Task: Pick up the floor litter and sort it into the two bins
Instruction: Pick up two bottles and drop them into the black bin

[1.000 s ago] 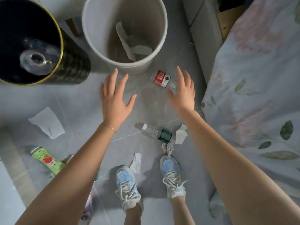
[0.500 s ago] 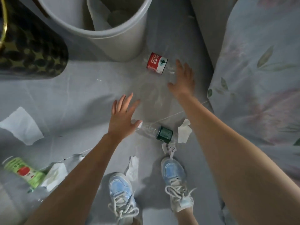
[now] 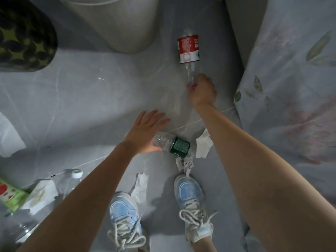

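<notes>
Currently right hand (image 3: 203, 91) fingers closed round red-label bottle (image 3: 189, 51) neck, upper centre; left hand (image 3: 145, 131) fingers spread wide, touching green-label bottle (image 3: 172, 144), mid-frame.

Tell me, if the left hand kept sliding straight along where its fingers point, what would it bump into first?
Probably nothing soon: the left hand points up and right over bare floor, its thumb beside the green-label bottle. Much farther on lies the red-label bottle, though depth is unclear.
</notes>
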Available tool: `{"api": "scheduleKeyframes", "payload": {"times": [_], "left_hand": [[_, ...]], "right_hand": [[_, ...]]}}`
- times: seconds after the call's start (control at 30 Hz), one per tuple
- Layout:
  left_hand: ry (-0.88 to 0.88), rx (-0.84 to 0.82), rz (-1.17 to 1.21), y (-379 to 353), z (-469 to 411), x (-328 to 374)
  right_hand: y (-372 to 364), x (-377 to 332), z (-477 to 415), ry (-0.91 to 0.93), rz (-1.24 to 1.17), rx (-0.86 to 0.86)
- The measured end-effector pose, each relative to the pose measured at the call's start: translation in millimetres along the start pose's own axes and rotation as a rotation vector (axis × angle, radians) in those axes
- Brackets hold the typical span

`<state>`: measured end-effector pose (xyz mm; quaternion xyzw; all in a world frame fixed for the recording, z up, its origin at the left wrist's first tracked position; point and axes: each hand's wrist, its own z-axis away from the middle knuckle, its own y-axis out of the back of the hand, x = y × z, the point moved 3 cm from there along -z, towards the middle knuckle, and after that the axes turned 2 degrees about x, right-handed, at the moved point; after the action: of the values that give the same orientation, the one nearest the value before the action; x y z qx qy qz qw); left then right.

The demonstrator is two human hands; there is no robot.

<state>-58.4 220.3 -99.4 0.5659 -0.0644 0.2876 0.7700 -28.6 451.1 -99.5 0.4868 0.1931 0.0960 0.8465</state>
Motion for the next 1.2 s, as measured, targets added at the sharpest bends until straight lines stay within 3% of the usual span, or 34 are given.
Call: {"api": "scheduleKeyframes", "payload": {"times": [0.1,0.2,0.27,0.4,0.5,0.77,1.07,1.2], "left_hand": [[-0.071,-0.030,-0.024,-10.0,-3.3,5.0],[-0.034,-0.028,0.054,-11.9,-2.3,6.8],[0.092,-0.033,0.142,-11.5,2.9,0.3],[0.388,0.173,0.326,-3.3,25.8,-24.1],[0.610,0.223,0.457,6.6,46.4,-39.1],[0.873,0.445,0.581,67.5,103.6,-39.2],[0.871,0.618,0.659,181.9,142.5,-28.9],[0.907,0.803,0.699,220.9,166.1,-30.1]], "right_hand": [[-5.8,0.3,0.2,-0.070,-0.071,-0.019],[-13.5,-2.4,2.5,-0.122,-0.199,-0.023],[-16.4,-4.4,6.1,-0.129,-0.256,-0.010],[-18.3,-7.6,24.2,-0.129,-0.372,-0.042],[-17.0,-13.8,41.7,-0.152,-0.438,-0.066],[19.6,-57.8,103.9,-0.183,-0.611,-0.072],[98.8,-139.6,163.0,-0.039,-0.549,-0.155],[128.3,-191.2,180.2,0.025,-0.613,-0.149]]}}
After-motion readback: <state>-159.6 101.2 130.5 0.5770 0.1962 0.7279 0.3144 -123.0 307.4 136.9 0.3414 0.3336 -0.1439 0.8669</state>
